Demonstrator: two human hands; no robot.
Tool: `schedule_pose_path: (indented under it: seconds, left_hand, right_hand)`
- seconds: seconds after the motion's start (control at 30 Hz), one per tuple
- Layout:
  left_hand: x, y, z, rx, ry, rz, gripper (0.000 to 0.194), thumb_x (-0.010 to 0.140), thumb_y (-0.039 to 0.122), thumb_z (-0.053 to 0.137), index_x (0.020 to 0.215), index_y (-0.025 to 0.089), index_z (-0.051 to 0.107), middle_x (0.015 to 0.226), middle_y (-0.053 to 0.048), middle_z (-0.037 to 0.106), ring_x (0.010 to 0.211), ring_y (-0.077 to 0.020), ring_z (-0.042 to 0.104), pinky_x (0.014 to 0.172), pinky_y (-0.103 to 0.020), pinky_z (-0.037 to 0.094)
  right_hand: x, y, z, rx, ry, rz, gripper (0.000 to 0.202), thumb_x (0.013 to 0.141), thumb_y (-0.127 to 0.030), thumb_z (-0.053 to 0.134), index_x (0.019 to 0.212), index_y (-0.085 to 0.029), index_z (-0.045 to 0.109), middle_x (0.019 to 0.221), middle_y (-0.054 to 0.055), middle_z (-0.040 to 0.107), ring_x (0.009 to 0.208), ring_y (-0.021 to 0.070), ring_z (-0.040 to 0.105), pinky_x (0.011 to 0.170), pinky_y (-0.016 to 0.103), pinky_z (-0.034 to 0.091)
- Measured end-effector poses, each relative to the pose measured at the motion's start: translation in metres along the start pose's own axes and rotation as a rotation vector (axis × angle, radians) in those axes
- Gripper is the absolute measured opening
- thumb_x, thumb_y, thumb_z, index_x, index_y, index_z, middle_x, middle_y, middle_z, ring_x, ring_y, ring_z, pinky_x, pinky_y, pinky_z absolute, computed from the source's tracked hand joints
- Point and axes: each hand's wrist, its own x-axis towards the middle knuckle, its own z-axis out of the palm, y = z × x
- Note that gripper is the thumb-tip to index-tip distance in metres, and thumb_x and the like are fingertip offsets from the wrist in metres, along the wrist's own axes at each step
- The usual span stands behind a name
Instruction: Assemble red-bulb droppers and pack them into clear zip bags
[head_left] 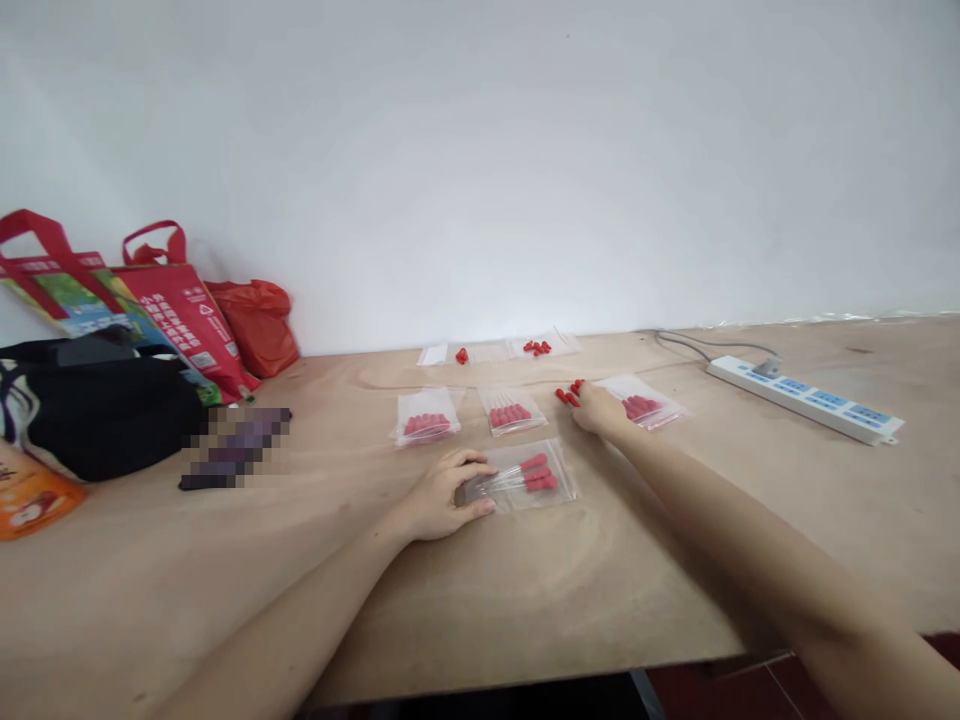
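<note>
In front of me lies a clear zip bag (566, 480) holding several droppers (541, 480) with red bulbs and thin clear stems. My left hand (442, 495) grips its left end, thumb at the near side and fingers at the far side. Farther right, my right hand (598, 408) is curled down over loose red-bulbed droppers (567, 397). Their bulbs stick out left of it; its fingertips and the stems are mostly hidden. Three more bags of red-bulbed droppers lie behind: a left bag (427, 415), a middle bag (514, 410) and a right bag (643, 402), close beside my right hand.
By the wall, more red bulbs (537, 348) lie on clear bags. A white power strip (806, 400) with a plugged-in cable is at right. At left stand red shopping bags (184, 320), a black bag (105, 410), an orange packet (34, 495) and a blurred-out flat object (240, 448).
</note>
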Motion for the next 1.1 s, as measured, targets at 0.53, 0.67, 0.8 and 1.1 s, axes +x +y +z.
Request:
schedule_pose_path:
  seconds: [0.53, 0.67, 0.8, 1.1]
  left_hand:
    - [0.0, 0.002, -0.001, -0.003, -0.002, -0.016, 0.038, 0.074, 0.036, 0.058, 0.11, 0.024, 0.055, 0.119, -0.006, 0.047, 0.11, -0.0219, 0.044, 0.096, -0.037, 0.034]
    - [0.0, 0.005, -0.002, -0.001, -0.008, -0.03, 0.036, 0.075, 0.035, 0.058, 0.109, 0.024, 0.055, 0.119, -0.006, 0.047, 0.111, -0.022, 0.044, 0.096, -0.038, 0.034]
    - [0.0, 0.005, -0.002, -0.002, -0.013, -0.033, 0.037, 0.075, 0.036, 0.057, 0.11, 0.025, 0.055, 0.119, -0.005, 0.047, 0.11, -0.0221, 0.044, 0.096, -0.038, 0.034]
    - [0.0, 0.002, -0.001, -0.001, 0.003, -0.009, 0.037, 0.075, 0.038, 0.057, 0.11, 0.024, 0.055, 0.118, -0.006, 0.047, 0.109, -0.0217, 0.045, 0.095, -0.038, 0.035]
  right_hand:
    - [-0.04, 0.016, 0.008, 1.026, 0.118, 0.042, 0.043, 0.072, -0.023, 0.053, 0.107, -0.02, 0.028, 0.056, -0.007, 0.049, 0.044, 0.0139, 0.053, 0.045, 0.027, 0.046]
    - [-0.051, 0.008, 0.022, 1.309, 0.118, 0.154, 0.033, 0.072, -0.02, 0.052, 0.091, -0.025, 0.027, 0.058, -0.007, 0.047, 0.048, 0.0146, 0.056, 0.048, 0.029, 0.051]
    - [-0.052, 0.002, 0.027, 1.39, 0.121, 0.154, 0.031, 0.072, -0.019, 0.05, 0.088, -0.026, 0.024, 0.06, -0.007, 0.047, 0.049, 0.0141, 0.056, 0.051, 0.03, 0.052]
    - [-0.051, 0.022, 0.014, 1.113, 0.32, 0.052, 0.033, 0.068, -0.018, 0.047, 0.095, -0.023, 0.028, 0.057, -0.009, 0.043, 0.04, 0.0101, 0.047, 0.038, 0.022, 0.04]
